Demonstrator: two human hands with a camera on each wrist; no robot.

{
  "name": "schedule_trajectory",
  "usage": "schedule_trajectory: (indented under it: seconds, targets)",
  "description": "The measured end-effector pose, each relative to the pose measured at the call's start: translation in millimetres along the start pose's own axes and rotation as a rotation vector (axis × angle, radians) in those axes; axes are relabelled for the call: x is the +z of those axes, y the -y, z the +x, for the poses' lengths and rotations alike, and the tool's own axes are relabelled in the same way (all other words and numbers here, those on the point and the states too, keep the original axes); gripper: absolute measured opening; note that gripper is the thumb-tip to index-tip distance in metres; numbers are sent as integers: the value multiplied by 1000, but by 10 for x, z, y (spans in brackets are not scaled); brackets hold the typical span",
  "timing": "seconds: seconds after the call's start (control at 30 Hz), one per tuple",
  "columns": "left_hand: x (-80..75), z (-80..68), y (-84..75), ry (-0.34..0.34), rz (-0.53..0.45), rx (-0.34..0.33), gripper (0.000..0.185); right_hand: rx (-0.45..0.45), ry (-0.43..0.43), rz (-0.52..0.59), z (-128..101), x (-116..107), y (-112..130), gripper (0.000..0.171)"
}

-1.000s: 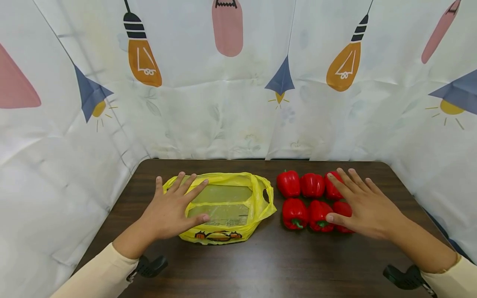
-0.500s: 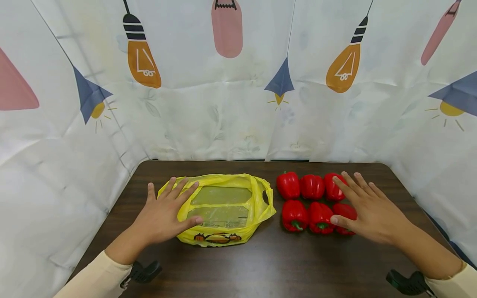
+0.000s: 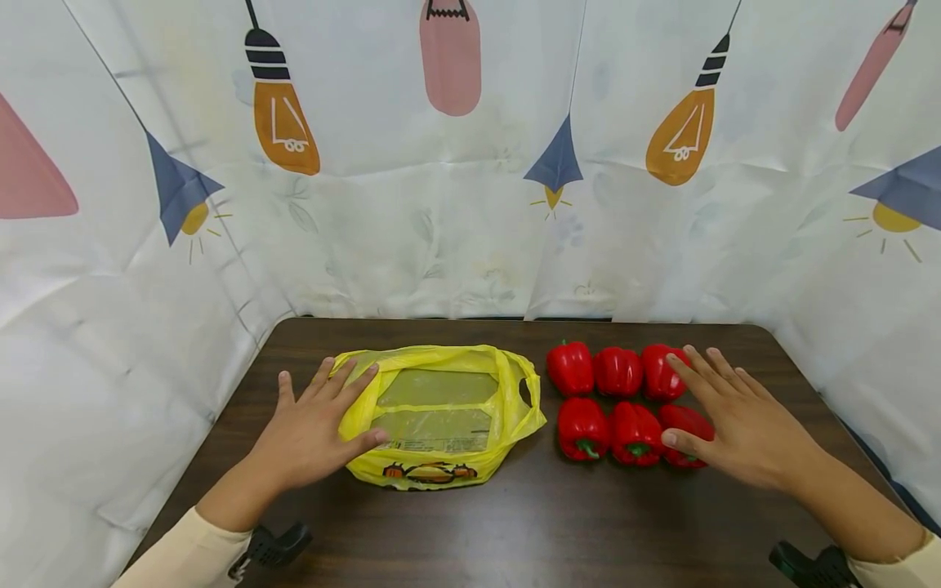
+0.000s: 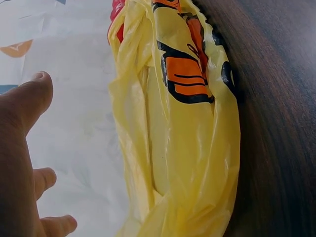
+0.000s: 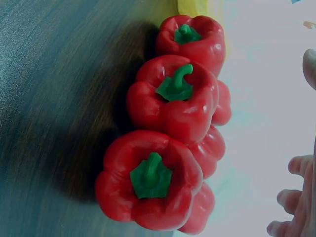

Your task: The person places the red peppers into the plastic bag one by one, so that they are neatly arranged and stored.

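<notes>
Curtained tabletop [image 3: 515, 523] recording booth

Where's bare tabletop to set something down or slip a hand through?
Free: the near strip of table in front of the yellow bag and red peppers, and the back strip along the curtain. Crowded: the narrow gap between bag and peppers; left hand overlaps the bag, right hand hovers over the right-end peppers.

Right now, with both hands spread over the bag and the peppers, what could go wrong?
1. The yellow plastic bag lies flat with its mouth collapsed, so it may slide or bunch under the left hand rather than open.
2. The six red peppers sit tightly packed in two rows; the right hand, spread over the rightmost ones, could knock neighbours rolling toward the table edge.
</notes>
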State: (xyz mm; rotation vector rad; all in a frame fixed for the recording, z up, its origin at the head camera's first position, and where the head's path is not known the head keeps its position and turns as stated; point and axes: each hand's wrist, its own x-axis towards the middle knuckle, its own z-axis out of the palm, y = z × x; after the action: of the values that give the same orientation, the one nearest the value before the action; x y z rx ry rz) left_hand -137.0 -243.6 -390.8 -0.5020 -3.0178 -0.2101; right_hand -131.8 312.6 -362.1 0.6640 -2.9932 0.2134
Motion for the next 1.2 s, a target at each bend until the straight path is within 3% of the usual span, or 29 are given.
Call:
schedule_trajectory:
  seconds: [0.23,0.47,1.2]
  targets:
    - [23,-37,39,1,6,-14,89,-11,-35,0,-25,44,-54,96]
    - [49,-84,102,-13,-11,-24,90,16,-9,18,-61,68,-108,97]
    - [168,-250,279,-126,-150,-119,98,56,-13,39,-122,170,-205,99]
